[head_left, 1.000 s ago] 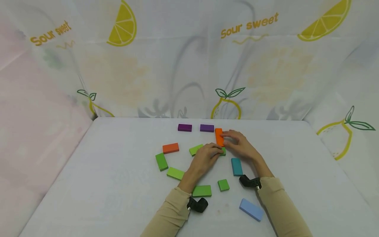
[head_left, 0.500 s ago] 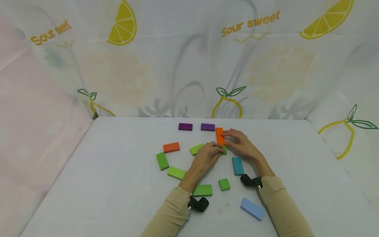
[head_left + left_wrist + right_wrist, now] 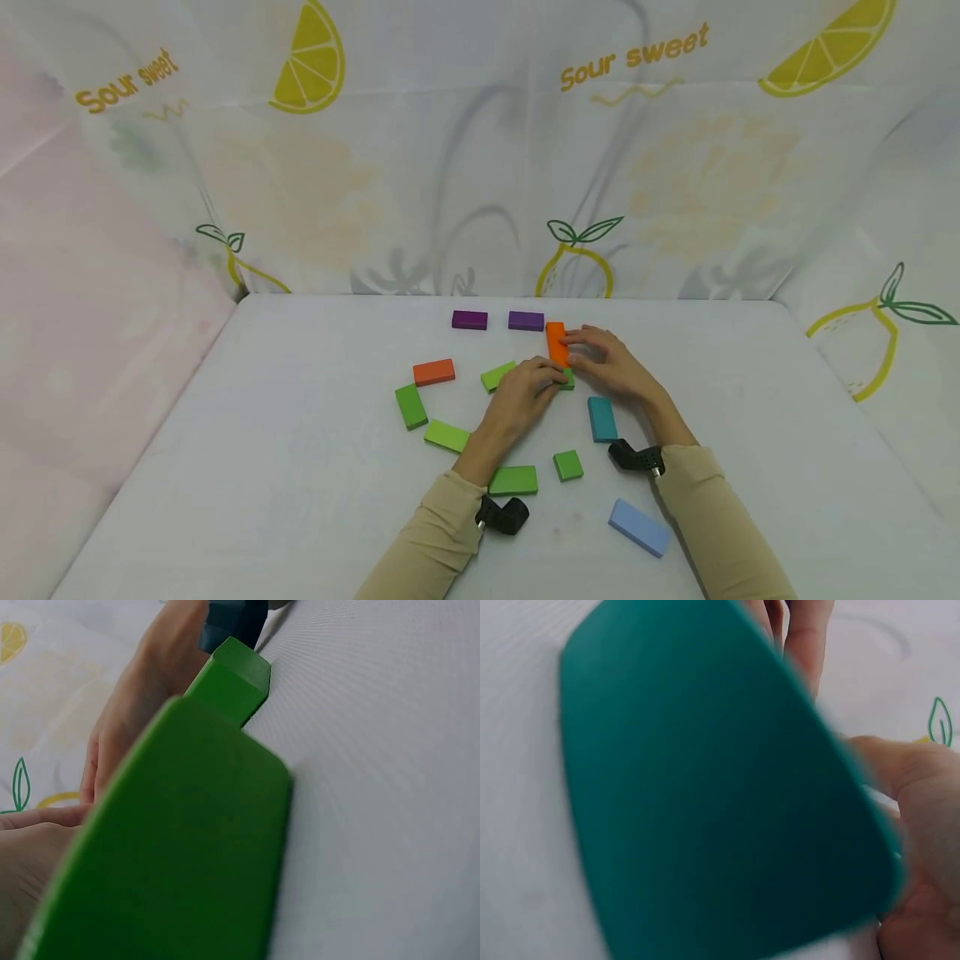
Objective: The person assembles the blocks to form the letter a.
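In the head view, my left hand (image 3: 513, 398) reaches over a small green block (image 3: 567, 380), its bent fingers on the block and hiding its left part. My right hand (image 3: 613, 368) lies to the right of an orange block (image 3: 556, 342), with its index fingertip and thumb at the block's right long side. The orange block's near end meets the green one close to the left fingertips. A lime block (image 3: 497, 377) lies just left of the left hand. Below the right hand is a teal block (image 3: 602, 419), which looms large in the right wrist view.
Two purple blocks (image 3: 470, 320) lie near the far edge of the white table (image 3: 285, 492). A red-orange block (image 3: 433, 372) and several green ones (image 3: 410, 407) curve round the left forearm. A small green square block (image 3: 567, 466) and a light blue block (image 3: 638, 527) lie between the forearms.
Both hands keep their places at the orange and green blocks. The head view shifts only slightly, and no block visibly moves on the table.
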The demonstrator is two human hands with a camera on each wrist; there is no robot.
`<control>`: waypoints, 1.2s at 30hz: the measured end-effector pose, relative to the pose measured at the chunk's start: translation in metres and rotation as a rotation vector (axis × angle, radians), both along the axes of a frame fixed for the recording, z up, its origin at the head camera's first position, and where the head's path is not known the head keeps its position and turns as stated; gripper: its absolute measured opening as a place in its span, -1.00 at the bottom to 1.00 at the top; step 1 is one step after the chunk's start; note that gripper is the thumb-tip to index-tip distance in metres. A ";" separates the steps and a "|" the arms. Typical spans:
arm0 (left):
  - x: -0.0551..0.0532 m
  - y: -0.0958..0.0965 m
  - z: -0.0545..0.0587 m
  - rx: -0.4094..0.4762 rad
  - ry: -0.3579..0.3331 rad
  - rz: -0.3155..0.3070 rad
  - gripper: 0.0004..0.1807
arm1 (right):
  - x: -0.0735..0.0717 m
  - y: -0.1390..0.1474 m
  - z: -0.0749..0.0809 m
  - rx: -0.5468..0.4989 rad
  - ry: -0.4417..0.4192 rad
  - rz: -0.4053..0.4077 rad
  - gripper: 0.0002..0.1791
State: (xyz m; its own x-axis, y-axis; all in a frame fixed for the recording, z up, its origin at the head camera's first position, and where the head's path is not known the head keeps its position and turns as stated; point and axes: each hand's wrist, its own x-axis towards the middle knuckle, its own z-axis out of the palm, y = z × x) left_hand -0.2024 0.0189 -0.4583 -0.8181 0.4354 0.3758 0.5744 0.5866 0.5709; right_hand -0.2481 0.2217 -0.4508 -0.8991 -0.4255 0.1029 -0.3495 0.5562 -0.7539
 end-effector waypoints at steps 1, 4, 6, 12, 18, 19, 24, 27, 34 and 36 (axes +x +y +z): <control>0.000 0.000 0.000 0.001 -0.002 0.000 -0.83 | 0.000 0.000 0.000 -0.001 -0.005 0.003 -0.58; 0.000 0.001 -0.001 0.007 -0.005 0.002 -0.83 | 0.001 0.001 0.001 -0.004 -0.025 0.012 -0.57; -0.001 0.001 -0.001 0.014 -0.005 0.003 -0.83 | 0.001 0.001 0.001 -0.002 -0.040 0.016 -0.55; 0.000 0.001 -0.001 0.007 -0.004 0.015 -0.83 | 0.001 0.001 0.002 -0.024 -0.058 0.023 -0.50; 0.001 0.002 0.002 -0.020 -0.025 0.029 -0.82 | 0.002 0.002 0.001 -0.014 -0.074 0.018 -0.51; 0.001 0.002 0.002 -0.025 -0.028 0.031 -0.82 | 0.002 0.002 0.001 -0.012 -0.077 0.018 -0.51; 0.002 0.004 0.003 -0.047 -0.039 0.038 -0.80 | 0.003 0.002 0.003 -0.019 -0.085 0.019 -0.52; 0.003 0.004 0.005 -0.059 -0.045 0.040 -0.80 | 0.004 0.001 0.004 -0.028 -0.093 0.017 -0.51; 0.006 0.003 0.008 -0.061 -0.057 0.044 -0.81 | 0.003 0.001 0.003 -0.013 -0.083 0.020 -0.51; 0.006 0.003 0.009 -0.071 -0.048 0.039 -0.82 | 0.002 0.001 0.002 -0.003 -0.069 0.028 -0.52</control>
